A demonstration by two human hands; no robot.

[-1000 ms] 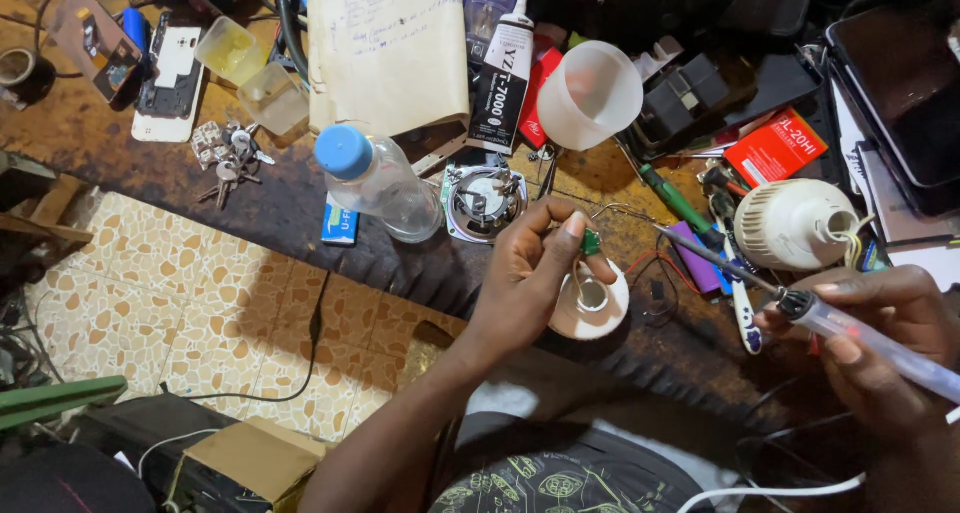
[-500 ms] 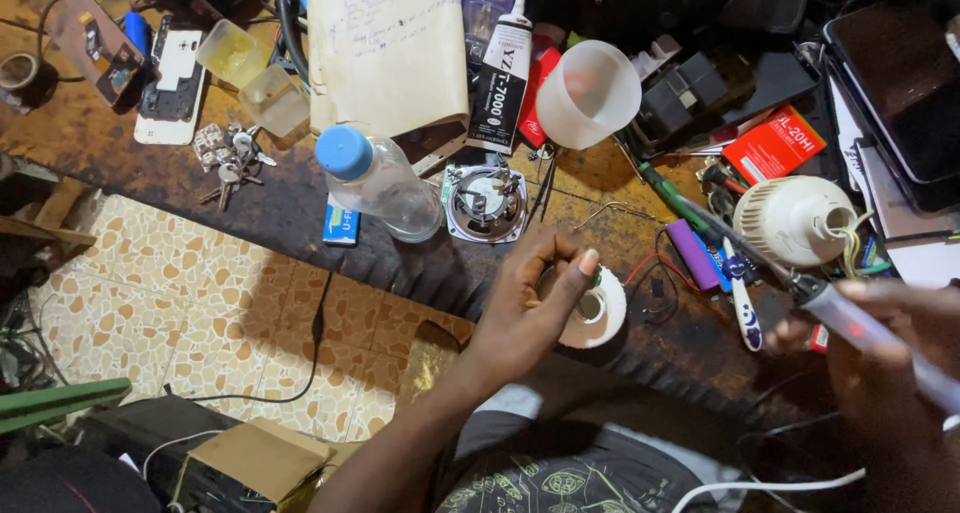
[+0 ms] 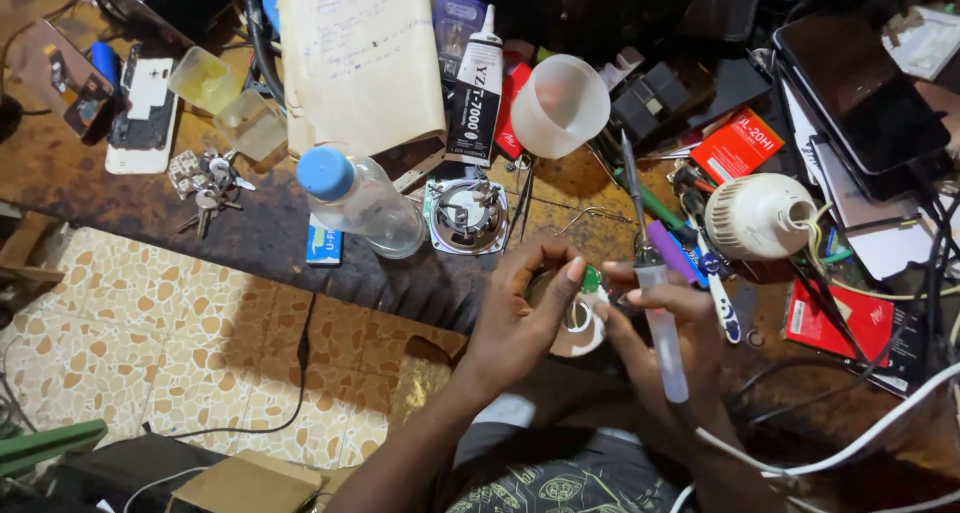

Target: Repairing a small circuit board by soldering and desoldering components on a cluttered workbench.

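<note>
The left hand (image 3: 520,318) pinched a small white round part with a green piece (image 3: 583,308) between thumb and fingers, just above the near edge of the cluttered dark wooden worktop (image 3: 150,203). The right hand (image 3: 670,338) held a slim soldering iron with a translucent handle (image 3: 655,298) in a closed grip, tip pointing away. A clear plastic bottle with a blue cap (image 3: 355,198) lay nearby, left of them.

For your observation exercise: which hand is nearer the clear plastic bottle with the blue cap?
Left. The left hand sits just right of the bottle; the right hand lies farther right, holding the soldering iron.
</note>
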